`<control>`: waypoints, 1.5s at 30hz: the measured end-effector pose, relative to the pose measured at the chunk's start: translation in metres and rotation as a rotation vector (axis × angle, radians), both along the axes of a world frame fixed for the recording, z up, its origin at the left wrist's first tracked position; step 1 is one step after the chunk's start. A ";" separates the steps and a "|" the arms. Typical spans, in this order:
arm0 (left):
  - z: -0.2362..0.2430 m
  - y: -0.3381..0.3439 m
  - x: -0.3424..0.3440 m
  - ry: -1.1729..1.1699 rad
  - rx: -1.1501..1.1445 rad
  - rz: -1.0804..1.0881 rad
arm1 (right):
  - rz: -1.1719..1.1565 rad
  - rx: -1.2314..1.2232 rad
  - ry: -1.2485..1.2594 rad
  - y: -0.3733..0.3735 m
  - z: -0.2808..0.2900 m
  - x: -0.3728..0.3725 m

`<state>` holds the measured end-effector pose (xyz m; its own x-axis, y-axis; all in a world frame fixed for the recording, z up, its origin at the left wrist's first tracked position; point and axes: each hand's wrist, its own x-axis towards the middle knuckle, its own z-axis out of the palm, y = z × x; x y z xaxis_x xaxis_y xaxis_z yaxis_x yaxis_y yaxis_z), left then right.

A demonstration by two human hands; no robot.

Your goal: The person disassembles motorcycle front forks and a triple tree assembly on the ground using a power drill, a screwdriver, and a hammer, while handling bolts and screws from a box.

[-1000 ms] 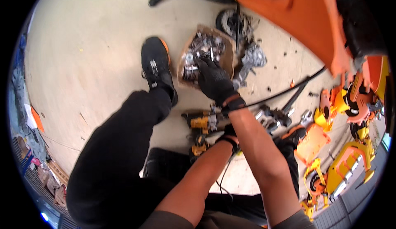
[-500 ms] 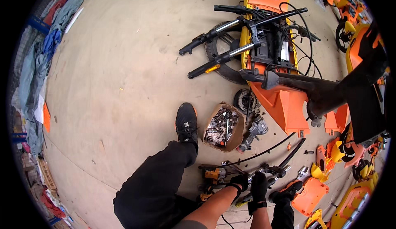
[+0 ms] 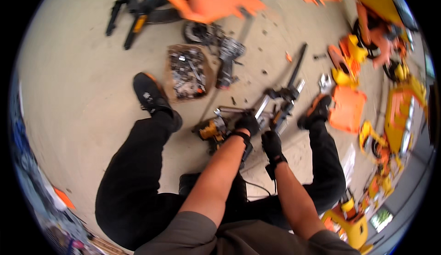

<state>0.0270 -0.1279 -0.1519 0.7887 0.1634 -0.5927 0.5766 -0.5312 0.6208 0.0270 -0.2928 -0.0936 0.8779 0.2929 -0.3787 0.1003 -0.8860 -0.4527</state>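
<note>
A front fork assembly (image 3: 287,94) with silver tubes and black parts lies between my feet, slanting up to the right. My left hand (image 3: 248,123), in a black glove, is closed around the lower end of its left leg. My right hand (image 3: 272,145), gloved too, makes a fist just below the other leg's lower end; what it holds, if anything, is hidden. Beside my left hand lies a yellow and black power tool (image 3: 212,128). Farther off are a grey cordless tool (image 3: 228,55) and a cardboard box (image 3: 209,78) full of small metal parts.
An adjustable wrench (image 3: 325,83) and an orange panel (image 3: 349,109) lie by my right shoe (image 3: 317,111). Orange and yellow scooter parts (image 3: 351,62) line the right side. A partly stripped scooter body (image 3: 211,0) stands at the top edge. A cable (image 3: 257,186) runs near my legs.
My view has swung down and to the right, so the scene shifts up and left. Both hands stay at the fork's lower end.
</note>
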 end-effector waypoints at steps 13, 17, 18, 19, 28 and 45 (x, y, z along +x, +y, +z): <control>0.056 0.052 0.013 0.228 -0.074 -0.226 | -0.242 0.160 0.279 0.027 0.029 -0.006; 0.034 0.062 0.005 0.061 -0.145 -0.246 | -0.270 0.153 0.222 0.035 0.031 -0.016; 0.019 0.073 0.005 0.054 -0.117 -0.241 | -0.302 0.137 0.311 0.042 0.043 -0.014; 0.007 0.082 0.000 0.049 -0.085 -0.237 | -0.313 0.127 0.389 0.044 0.042 -0.016; 0.095 0.155 0.056 0.137 -0.057 -0.338 | -0.230 0.023 0.592 0.042 0.015 -0.047; 0.072 0.126 0.035 0.216 -0.096 -0.281 | 0.273 -0.153 -0.017 0.117 -0.011 0.071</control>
<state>0.0623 -0.0022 -0.0795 0.6497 -0.1066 -0.7527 0.5397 -0.6325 0.5555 0.0985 -0.1760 -0.1048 0.7812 0.4597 -0.4225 0.3506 -0.8829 -0.3123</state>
